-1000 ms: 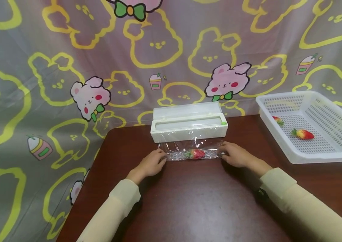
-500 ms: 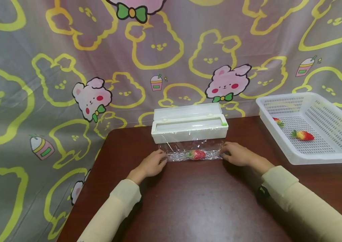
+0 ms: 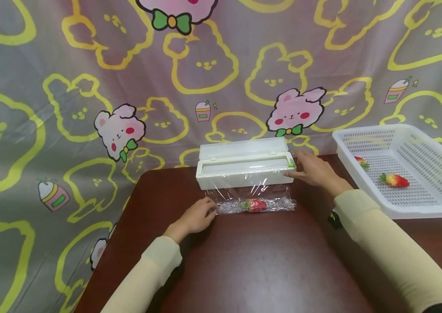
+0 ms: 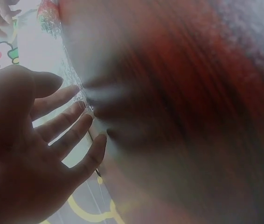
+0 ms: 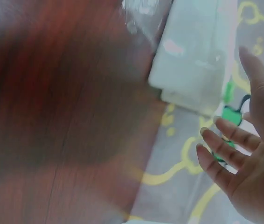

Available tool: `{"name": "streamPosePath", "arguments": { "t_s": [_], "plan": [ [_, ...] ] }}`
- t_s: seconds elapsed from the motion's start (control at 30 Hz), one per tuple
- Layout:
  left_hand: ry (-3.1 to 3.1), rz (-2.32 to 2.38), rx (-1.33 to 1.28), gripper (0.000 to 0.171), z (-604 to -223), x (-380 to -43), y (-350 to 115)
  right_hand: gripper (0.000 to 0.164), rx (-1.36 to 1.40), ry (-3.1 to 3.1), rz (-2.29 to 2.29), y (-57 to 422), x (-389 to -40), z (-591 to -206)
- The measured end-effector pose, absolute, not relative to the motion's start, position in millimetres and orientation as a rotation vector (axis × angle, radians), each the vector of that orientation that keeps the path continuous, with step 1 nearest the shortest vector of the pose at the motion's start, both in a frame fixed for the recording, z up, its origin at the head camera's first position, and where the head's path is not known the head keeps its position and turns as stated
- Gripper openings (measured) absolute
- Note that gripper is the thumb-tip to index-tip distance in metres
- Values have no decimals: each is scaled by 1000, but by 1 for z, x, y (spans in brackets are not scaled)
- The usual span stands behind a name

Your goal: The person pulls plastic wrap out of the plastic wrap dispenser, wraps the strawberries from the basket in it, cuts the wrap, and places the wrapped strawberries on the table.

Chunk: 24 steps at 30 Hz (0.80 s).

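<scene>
A strawberry (image 3: 257, 205) lies rolled in crinkled cling film (image 3: 229, 207) on the table. The film still runs back, smooth and clear, to a white cling film dispenser (image 3: 244, 180) whose lid stands raised. My left hand (image 3: 196, 216) is at the roll's left end, its loosely bent fingertips (image 4: 81, 106) right at the film and the thumb apart. My right hand (image 3: 314, 171) is at the dispenser's right end, near a small green slider (image 3: 291, 164). In the right wrist view its fingers (image 5: 234, 154) are spread, with nothing between them and the thumb.
A white perforated basket (image 3: 420, 211) stands at the right, with a red-yellow strawberry (image 3: 394, 180) and another strawberry (image 3: 361, 162) partly hidden by its wall. Behind the dark brown table (image 3: 260, 261) hangs a patterned cloth (image 3: 240, 56).
My right hand has let go of the roll's right end and moved back to the dispenser's right end. The left hand stays at the roll's left end.
</scene>
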<state>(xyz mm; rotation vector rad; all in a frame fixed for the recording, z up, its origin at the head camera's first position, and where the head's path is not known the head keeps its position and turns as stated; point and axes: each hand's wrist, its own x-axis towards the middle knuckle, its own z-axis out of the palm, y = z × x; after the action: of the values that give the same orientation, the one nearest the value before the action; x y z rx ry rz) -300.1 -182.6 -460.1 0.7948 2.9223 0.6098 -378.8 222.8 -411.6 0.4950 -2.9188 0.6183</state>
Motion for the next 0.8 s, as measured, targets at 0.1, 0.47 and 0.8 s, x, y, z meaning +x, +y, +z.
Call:
{"name": "streamPosePath", "arguments": {
  "t_s": [0.1,0.47,0.8],
  "plan": [
    [2923,603,804,19,-460,-301,-184,88,508,-2943,586,225,-394,-417],
    [2904,567,879,18,-455,-306,-179,87,551,-2835,577,240,-419,-446],
    [2930,489,1143,21,-401,-329,-95,85,561,-2793,635,236,-420,-451]
  ]
}}
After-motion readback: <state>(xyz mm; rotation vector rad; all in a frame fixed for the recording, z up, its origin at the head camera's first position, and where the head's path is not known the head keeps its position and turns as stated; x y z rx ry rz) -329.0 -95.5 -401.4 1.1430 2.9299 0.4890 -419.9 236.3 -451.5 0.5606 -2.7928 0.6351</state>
